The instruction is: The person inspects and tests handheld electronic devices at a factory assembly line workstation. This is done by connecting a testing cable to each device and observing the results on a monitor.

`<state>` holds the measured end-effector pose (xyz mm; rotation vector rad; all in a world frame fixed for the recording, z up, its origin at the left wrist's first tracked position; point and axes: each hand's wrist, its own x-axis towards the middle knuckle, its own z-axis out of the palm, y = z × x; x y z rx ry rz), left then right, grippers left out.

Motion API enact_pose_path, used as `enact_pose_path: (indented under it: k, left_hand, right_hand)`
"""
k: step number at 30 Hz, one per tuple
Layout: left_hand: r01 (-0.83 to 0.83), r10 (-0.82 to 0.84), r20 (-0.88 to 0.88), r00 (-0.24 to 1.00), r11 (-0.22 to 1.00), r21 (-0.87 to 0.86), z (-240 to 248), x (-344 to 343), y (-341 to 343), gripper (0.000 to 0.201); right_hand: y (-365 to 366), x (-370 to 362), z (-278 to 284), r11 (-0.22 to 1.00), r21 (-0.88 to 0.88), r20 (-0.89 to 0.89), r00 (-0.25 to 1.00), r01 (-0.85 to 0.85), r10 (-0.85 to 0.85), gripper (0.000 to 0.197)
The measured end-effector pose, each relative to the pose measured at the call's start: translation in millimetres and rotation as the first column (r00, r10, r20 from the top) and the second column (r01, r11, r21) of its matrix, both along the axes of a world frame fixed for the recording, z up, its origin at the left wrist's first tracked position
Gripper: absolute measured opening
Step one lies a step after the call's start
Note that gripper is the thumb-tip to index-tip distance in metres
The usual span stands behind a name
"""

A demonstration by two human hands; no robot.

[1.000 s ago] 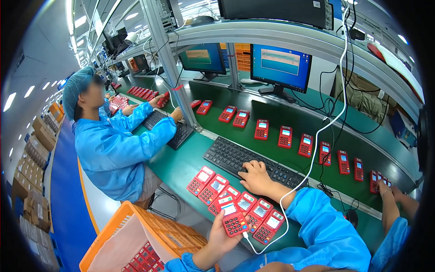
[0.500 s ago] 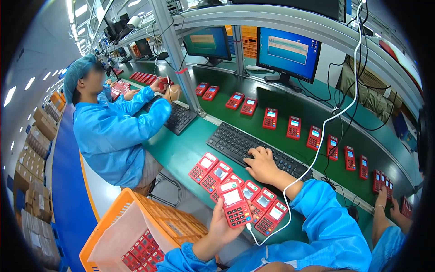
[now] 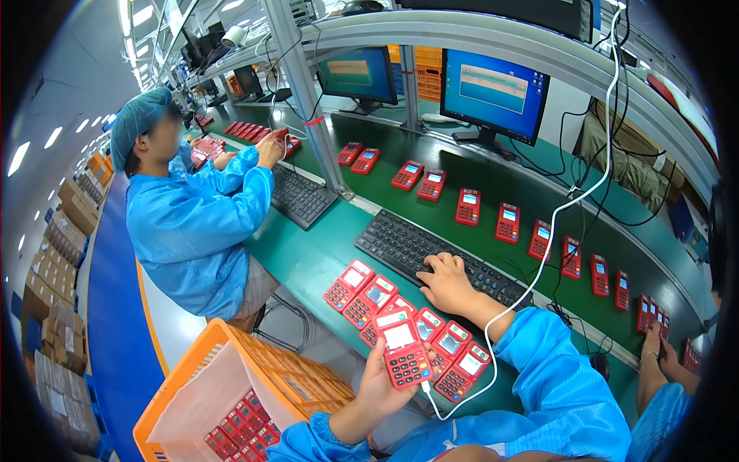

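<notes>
Terminal (image 3: 406,354): red, raised in front of the bench's loose terminals (image 3: 463,371), white cable (image 3: 580,198) in its lower end | Left hand (image 3: 377,387): closed around its sides, screen uncovered | Right hand (image 3: 449,285): fingers loosely spread on keyboard (image 3: 394,245), grasping nothing | Bench (image 3: 286,269): green; monitor (image 3: 494,94) lit beyond keyboard; orange crate (image 3: 286,386) at left, terminals inside.

Left hand (image 3: 379,390) around a red keypad device (image 3: 406,356), right hand (image 3: 449,288) on a keyboard (image 3: 399,245)

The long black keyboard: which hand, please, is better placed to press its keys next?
Likely the right hand, whose fingers rest on the keyboard, while the left hand holds a red keypad terminal.
</notes>
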<state>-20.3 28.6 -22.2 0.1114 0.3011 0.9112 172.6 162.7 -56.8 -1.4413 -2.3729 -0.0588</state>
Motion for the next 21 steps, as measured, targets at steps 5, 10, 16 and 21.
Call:
enact_pose_path:
  k: [5,10,16,21]
  left_hand:
    - [0.013,-0.013,-0.008,1.0,1.0,-0.01,2.4,1.6,3.0,0.063]
    - [0.004,-0.005,-0.036,0.999,0.999,-0.035,0.8,0.5,2.5,0.062]
    - [-0.008,0.007,-0.031,0.999,1.0,-0.023,3.5,2.3,1.6,0.063]
    - [-0.004,0.004,0.001,1.0,1.0,-0.013,2.4,4.2,1.2,0.065]
  right_hand:
    - [-0.5,2.5,5.8,1.0,-0.006,0.002,1.0,0.008,-0.008,0.03]
    - [0.3,1.2,5.3,1.0,-0.001,-0.011,1.0,0.001,-0.001,0.03]
    - [0.9,2.6,4.0,1.0,0.022,-0.002,1.0,-0.015,0.015,0.029]
    - [-0.6,4.0,7.0,1.0,0.008,0.004,1.0,-0.001,0.001,0.029]
